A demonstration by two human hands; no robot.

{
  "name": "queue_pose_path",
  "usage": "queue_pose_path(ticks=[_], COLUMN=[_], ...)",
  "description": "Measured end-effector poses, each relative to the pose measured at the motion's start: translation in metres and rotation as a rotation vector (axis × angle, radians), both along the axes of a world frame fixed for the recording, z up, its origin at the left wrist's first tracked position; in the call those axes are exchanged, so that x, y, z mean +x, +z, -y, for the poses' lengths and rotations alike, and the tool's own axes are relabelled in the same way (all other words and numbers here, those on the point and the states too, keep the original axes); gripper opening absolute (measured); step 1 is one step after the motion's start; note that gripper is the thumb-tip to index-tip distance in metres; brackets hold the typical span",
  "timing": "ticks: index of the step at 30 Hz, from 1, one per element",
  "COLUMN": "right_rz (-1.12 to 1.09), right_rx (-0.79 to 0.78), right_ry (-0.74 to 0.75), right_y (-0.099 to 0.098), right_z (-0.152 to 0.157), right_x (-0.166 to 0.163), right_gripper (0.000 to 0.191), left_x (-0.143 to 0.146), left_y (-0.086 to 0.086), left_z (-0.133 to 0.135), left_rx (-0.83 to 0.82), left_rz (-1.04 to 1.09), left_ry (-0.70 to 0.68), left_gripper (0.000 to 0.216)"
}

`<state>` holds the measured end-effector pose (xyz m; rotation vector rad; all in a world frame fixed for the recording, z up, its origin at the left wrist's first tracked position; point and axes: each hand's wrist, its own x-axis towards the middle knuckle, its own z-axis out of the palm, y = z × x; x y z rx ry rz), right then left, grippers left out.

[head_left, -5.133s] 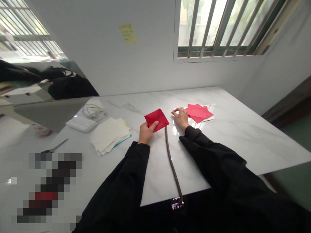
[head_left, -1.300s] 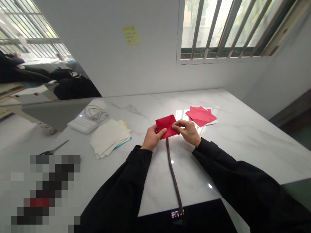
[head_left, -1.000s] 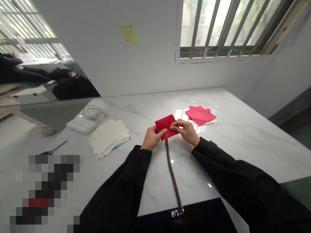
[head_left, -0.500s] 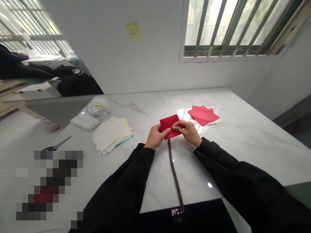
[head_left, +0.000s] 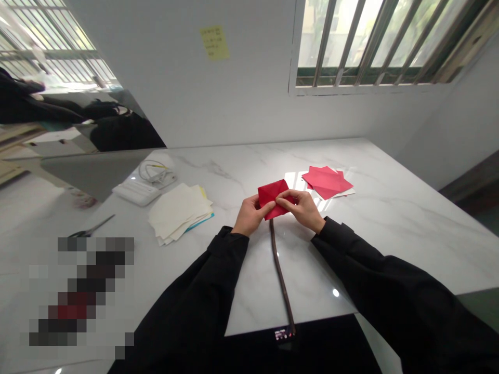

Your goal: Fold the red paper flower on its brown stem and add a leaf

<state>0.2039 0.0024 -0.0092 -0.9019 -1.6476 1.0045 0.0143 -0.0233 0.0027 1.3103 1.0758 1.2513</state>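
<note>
Paper, red and folded (head_left: 273, 192), sits pinched above the table (head_left: 390, 228) between our left hand (head_left: 249, 215) and right hand (head_left: 302, 208). We judge it light, thin, easily creased; we grip near edges with fingertips.

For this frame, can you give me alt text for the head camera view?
Two hands in black sleeves pinch a folded red paper square above a white marble table, left hand at its near-left edge, right hand at its right. A thin brown stick lies below; more red sheets lie right, cream paper and scissors left.
</note>
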Motion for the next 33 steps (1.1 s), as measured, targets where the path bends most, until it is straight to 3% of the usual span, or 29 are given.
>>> queue_pose_path(ticks=[14,25,33], right_rz=[0.042,0.162,0.074], right_rx=[0.032,0.178,0.087], right_ry=[0.021,-0.086,-0.079], right_y=[0.0001,0.0059,0.0020], right_z=[-0.0026,0.0005,0.0013], right_x=[0.0031,0.0028,-0.0014], right_gripper=[0.028,0.023,0.024], left_x=[0.0001,0.0012,0.0027], left_y=[-0.0024,-0.0008,-0.0008], left_z=[-0.0010,-0.0002,-0.0011], left_rx=[0.006,0.026,0.010], left_rz=[0.030,0.004,0.040], left_ry=[-0.020,-0.006,-0.015], left_gripper=[0.048,0.049,0.059])
